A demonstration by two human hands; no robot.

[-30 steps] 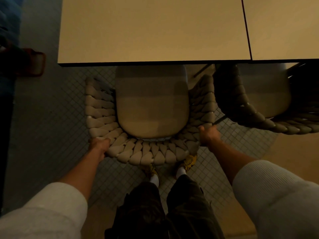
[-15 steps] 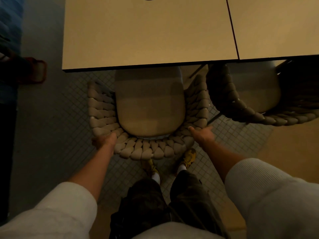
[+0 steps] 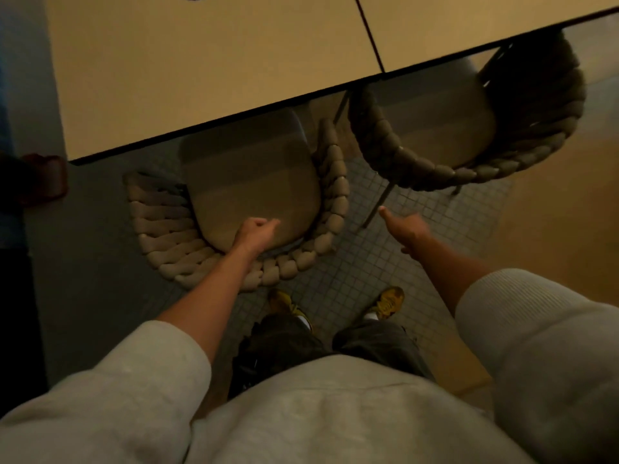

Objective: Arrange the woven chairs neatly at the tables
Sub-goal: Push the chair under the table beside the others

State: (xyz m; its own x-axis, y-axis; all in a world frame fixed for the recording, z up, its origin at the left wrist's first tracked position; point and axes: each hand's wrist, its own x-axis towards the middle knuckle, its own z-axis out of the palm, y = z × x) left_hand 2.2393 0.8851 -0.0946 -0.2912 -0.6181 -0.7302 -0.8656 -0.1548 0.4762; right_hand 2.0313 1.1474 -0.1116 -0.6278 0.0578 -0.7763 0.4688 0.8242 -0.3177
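A woven chair (image 3: 160,226) with a pale seat cushion (image 3: 251,182) stands tucked part way under the beige table (image 3: 201,68). My left hand (image 3: 256,232) hovers over the back of that cushion, fingers loosely curled, holding nothing. A second, darker woven chair (image 3: 418,162) sits to the right under the adjoining table (image 3: 469,25), turned at an angle. My right hand (image 3: 403,226) is open in the air over the tiled floor, just below that chair's thin leg (image 3: 378,205), touching nothing.
The floor is small grey tile (image 3: 385,262) with a wooden strip (image 3: 552,229) to the right. My yellow shoes (image 3: 387,301) stand just behind the chair. A dark shape and a reddish-brown object (image 3: 43,179) lie at the left edge.
Both hands have let go of the near chair's woven back. They and my view have swung right toward the second chair; my feet have stepped apart.
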